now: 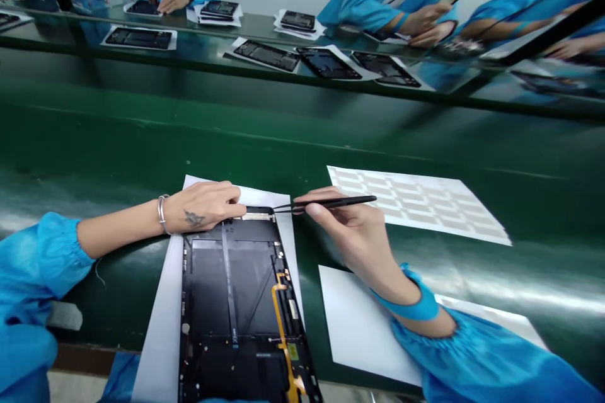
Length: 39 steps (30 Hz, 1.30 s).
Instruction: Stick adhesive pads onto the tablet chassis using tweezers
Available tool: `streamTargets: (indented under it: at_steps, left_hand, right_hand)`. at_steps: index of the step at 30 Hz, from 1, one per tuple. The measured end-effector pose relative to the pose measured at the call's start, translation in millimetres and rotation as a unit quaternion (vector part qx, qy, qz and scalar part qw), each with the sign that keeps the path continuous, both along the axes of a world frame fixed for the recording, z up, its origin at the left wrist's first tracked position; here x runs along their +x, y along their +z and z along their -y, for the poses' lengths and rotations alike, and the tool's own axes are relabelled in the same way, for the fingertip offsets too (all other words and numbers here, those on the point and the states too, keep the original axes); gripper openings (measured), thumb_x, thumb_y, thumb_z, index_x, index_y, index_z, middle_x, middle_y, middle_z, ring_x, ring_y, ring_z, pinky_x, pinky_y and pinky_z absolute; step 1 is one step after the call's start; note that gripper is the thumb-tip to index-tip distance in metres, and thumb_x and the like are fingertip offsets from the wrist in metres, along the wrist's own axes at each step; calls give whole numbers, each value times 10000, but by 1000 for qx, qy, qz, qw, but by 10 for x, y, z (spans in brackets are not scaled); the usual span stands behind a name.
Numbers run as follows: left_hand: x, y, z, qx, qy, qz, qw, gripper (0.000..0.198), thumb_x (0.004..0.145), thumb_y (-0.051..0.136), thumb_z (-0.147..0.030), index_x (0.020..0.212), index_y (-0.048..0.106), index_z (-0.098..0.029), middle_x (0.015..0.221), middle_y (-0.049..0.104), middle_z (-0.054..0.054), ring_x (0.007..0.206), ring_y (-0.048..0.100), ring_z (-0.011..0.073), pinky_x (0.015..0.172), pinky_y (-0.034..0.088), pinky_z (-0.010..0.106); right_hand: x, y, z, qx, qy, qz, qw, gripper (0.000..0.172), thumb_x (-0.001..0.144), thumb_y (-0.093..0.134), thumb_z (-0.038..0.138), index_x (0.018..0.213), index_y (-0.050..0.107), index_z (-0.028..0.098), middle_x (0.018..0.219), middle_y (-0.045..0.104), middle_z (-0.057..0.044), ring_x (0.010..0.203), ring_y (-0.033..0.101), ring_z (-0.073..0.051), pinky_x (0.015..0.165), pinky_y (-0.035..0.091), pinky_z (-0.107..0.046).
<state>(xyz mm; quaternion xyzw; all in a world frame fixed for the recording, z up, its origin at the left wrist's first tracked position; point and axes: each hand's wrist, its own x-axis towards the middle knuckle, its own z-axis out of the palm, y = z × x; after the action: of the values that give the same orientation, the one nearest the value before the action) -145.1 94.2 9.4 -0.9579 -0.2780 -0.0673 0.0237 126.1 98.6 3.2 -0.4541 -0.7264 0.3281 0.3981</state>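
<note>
A black tablet housing with an orange flex cable lies on a white paper in front of me. My left hand is closed, its fingertips pressed at the housing's top edge; anything under them is hidden. In my right hand are black tweezers, pinched between thumb and fingers. The tweezers' tips point left and reach the housing's top right corner, beside a pale strip. Whether the tips grip anything is too small to tell.
A sheet of pale stickers lies right of my right hand, and a blank white sheet lies partly under my right forearm. Across the green bench, a raised shelf holds more housings on papers. Several people in blue sleeves work behind it.
</note>
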Motion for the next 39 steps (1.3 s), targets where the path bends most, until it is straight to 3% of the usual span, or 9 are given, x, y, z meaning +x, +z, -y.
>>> streamTargets:
  at_steps: [5, 9, 12, 17, 25, 28, 32, 39]
  left_hand:
    - [18, 9, 13, 20, 4, -17, 1000, 303, 969, 350, -61, 971, 635, -165, 999, 607, 67, 801, 502, 159, 640, 397, 267]
    - [25, 23, 72, 35, 5, -24, 999, 318, 1011, 337, -153, 1140, 623, -202, 1136, 602, 69, 894, 521, 176, 734, 427, 294]
    - [36, 51, 138, 19, 21, -37, 999, 363, 1002, 353, -176, 1286, 560, -266, 1185, 578, 74, 943, 517, 197, 760, 424, 314]
    - [71, 85, 189, -50, 54, -20, 997, 392, 934, 418, -137, 1253, 597, -278, 1267, 516, 66, 1013, 492, 215, 834, 418, 331]
    - [336, 124, 198, -39, 121, -58, 990, 439, 972, 387, -195, 1342, 531, -380, 1089, 516, 87, 898, 477, 236, 747, 410, 348]
    - [283, 87, 170, -60, 113, -13, 992, 415, 970, 390, -167, 1307, 576, -322, 1097, 535, 86, 921, 488, 225, 799, 420, 348]
    - [137, 20, 51, -162, 81, 99, 978, 420, 917, 381, -53, 1184, 664, -211, 1062, 572, 66, 923, 506, 179, 844, 424, 286]
    - [125, 30, 29, -223, 119, 113, 961, 498, 848, 389, -20, 1171, 685, -256, 1063, 587, 40, 930, 520, 179, 874, 404, 317]
  right_hand:
    - [-99, 44, 59, 3, 19, 12, 1000, 319, 845, 624, 534, 835, 738, 237, 863, 700, -74, 826, 656, -238, 743, 519, -364]
    - [-154, 71, 31, -31, 14, 4, 999, 354, 835, 619, 566, 825, 729, 230, 837, 707, -66, 772, 659, -233, 676, 521, -347]
    - [-176, 38, -17, -51, 8, -10, 999, 383, 818, 631, 581, 790, 720, 209, 803, 714, -59, 745, 662, -224, 645, 517, -328]
    - [-201, -76, -17, -50, 5, -39, 998, 398, 802, 639, 593, 783, 727, 205, 792, 720, -53, 716, 663, -208, 611, 514, -308]
    - [-197, -255, -67, -130, -78, -148, 977, 369, 775, 690, 564, 841, 712, 203, 732, 708, -35, 712, 688, -208, 744, 568, -371]
    - [-195, -289, -122, -116, -98, -166, 974, 353, 774, 700, 551, 844, 714, 205, 744, 706, -29, 702, 687, -196, 755, 565, -366]
    - [-175, -312, -320, -70, -126, -193, 971, 357, 758, 714, 546, 831, 709, 197, 755, 692, -21, 684, 682, -173, 741, 563, -341]
    - [-196, -272, -598, -2, -113, -137, 984, 426, 757, 673, 609, 822, 700, 189, 774, 707, -36, 716, 711, -210, 741, 579, -380]
